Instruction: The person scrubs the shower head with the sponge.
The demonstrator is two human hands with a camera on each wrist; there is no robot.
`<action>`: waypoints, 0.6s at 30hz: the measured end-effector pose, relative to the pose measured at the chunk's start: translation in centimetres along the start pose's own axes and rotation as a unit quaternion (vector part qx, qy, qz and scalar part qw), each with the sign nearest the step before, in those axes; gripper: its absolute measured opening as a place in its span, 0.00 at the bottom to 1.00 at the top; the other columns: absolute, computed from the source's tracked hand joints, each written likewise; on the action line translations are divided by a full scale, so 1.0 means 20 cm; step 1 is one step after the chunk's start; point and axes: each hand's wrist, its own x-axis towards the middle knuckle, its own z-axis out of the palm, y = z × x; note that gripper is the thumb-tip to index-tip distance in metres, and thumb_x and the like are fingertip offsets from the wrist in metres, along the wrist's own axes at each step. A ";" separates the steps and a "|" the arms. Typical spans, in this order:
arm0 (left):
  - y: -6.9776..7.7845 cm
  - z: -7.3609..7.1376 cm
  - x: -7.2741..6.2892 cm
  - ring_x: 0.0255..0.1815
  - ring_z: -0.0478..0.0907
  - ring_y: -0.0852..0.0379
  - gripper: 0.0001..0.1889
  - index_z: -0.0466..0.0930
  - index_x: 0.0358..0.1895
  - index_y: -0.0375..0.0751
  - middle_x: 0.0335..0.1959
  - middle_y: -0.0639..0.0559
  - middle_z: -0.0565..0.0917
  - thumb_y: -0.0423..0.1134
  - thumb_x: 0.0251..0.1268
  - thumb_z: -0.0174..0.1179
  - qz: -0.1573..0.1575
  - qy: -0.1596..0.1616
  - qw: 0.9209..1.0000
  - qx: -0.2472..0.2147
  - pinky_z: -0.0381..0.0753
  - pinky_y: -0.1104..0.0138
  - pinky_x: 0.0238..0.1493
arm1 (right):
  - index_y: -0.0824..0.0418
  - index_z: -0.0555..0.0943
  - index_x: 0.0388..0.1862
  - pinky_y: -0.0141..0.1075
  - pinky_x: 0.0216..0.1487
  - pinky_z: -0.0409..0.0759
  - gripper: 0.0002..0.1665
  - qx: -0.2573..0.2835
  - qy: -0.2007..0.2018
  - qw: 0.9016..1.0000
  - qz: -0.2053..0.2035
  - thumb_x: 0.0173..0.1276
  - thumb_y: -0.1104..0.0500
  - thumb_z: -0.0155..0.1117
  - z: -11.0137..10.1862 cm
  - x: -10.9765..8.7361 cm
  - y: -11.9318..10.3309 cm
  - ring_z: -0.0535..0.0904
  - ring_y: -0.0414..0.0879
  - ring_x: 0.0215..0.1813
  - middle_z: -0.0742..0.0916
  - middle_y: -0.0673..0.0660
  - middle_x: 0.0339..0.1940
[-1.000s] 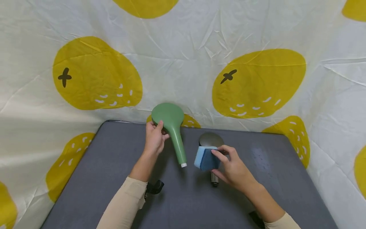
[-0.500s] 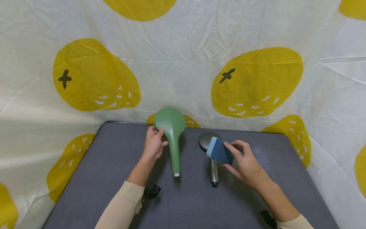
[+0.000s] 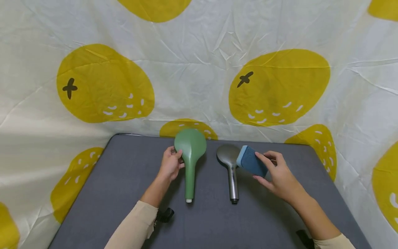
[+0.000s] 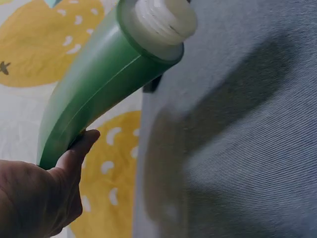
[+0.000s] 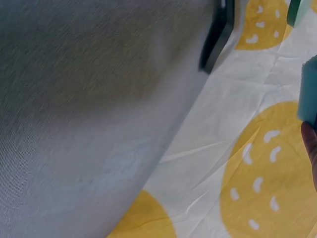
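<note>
My left hand (image 3: 171, 164) pinches the left edge of a green shower head (image 3: 190, 147), thumb on top. Its handle points toward me, and the white threaded end (image 4: 166, 22) shows large in the left wrist view, above the table with a shadow beneath. My right hand (image 3: 278, 174) pinches a blue sponge (image 3: 252, 161) with a lighter blue layer, held in the air right of a dark grey shower head (image 3: 232, 173). That grey one lies on the table, handle toward me. In the right wrist view only a fingertip and the sponge's edge (image 5: 309, 91) show.
A dark grey cloth-covered table (image 3: 205, 228) spans the space below the hands. Behind and at both sides hangs a white curtain (image 3: 192, 86) printed with yellow lemons. A wet-looking patch was right of the grey shower head, now behind my right hand.
My left hand has brought the green shower head down and nearer, its handle swinging to point straight at me. My right hand has moved right with the sponge, uncovering the grey shower head.
</note>
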 end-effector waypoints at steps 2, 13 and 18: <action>-0.03 -0.01 0.01 0.33 0.83 0.54 0.23 0.52 0.72 0.25 0.49 0.35 0.76 0.30 0.82 0.46 -0.013 0.003 1.000 0.005 0.88 0.60 0.35 | 0.69 0.75 0.69 0.53 0.46 0.82 0.46 0.000 0.004 1.000 0.005 0.77 0.30 0.46 -0.01 -0.01 0.02 0.73 0.63 0.55 0.76 0.74 0.53; -0.13 -0.03 0.06 0.25 0.77 0.55 0.24 0.56 0.72 0.23 0.37 0.41 0.76 0.28 0.80 0.49 -0.057 0.026 0.998 0.019 0.82 0.64 0.27 | 0.68 0.76 0.67 0.47 0.42 0.75 0.51 -0.004 -0.021 0.996 0.082 0.72 0.25 0.44 -0.02 -0.09 0.15 0.73 0.59 0.51 0.75 0.72 0.55; -0.16 -0.03 0.07 0.25 0.77 0.56 0.24 0.57 0.71 0.21 0.36 0.41 0.78 0.27 0.79 0.50 -0.069 0.024 0.997 0.026 0.81 0.65 0.27 | 0.67 0.76 0.68 0.41 0.41 0.74 0.50 0.006 -0.025 0.995 0.099 0.70 0.25 0.48 -0.03 -0.11 0.18 0.72 0.57 0.49 0.75 0.71 0.55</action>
